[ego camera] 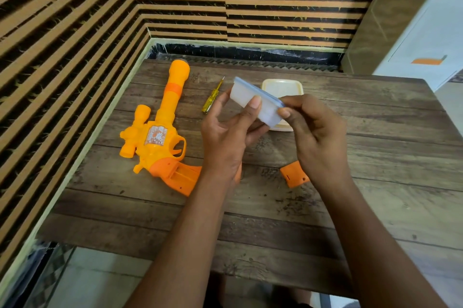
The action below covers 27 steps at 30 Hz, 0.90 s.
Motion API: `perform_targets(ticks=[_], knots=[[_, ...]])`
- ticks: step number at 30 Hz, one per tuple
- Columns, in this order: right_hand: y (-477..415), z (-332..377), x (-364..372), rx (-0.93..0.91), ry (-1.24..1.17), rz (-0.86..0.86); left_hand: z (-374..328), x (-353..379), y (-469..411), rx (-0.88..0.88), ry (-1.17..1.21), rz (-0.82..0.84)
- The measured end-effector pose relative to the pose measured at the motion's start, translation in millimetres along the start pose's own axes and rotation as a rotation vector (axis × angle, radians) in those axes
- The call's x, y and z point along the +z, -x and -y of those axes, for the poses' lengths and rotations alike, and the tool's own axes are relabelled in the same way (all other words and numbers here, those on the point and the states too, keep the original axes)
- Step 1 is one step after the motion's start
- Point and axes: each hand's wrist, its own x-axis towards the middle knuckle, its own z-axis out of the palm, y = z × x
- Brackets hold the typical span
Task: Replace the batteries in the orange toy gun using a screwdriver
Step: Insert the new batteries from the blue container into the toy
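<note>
The orange toy gun point(160, 130) lies flat on the left of the wooden table point(375, 182), barrel pointing away, with its grip's battery bay uncovered. The orange battery cover point(292, 177) lies apart, below my right wrist. A yellow-handled screwdriver point(212, 98) rests beside the barrel. Above the table's middle I hold a small translucent plastic box with a blue lid point(253, 97), tilted. My left hand point(225, 137) grips its body from below and the side. My right hand point(313, 130) pinches the lid's right end.
A cream plastic lid or tray point(288, 87) lies on the table behind the held box. Striped walls close in the left and far sides. A white cabinet point(426, 32) stands at the right. The table's near edge drops to a tiled floor.
</note>
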Motion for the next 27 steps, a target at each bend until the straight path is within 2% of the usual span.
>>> perform_targets(ticks=[3, 5, 12, 23, 27], knots=[[1.2, -6.3, -5.3, -0.194, 0.241, 0.031, -3.0, -2.8, -1.8, -0.051, 0.062, 0.031], [2.0, -5.3, -5.2, -0.284, 0.318, 0.036, -5.0, -3.5, -2.2, -0.068, 0.083, 0.056], [8.0, 1.6, 1.6, -0.343, 0.532, 0.004, -9.2, -0.3, -1.0, -0.114, 0.118, 0.123], [2.4, 8.3, -3.4, -0.513, 0.566, -0.016, -10.2, -6.6, -2.7, -0.057, 0.119, 0.220], [2.0, 3.9, -9.7, -0.458, 0.535, 0.030, -8.7, -4.4, -2.6, -0.094, 0.118, 0.204]])
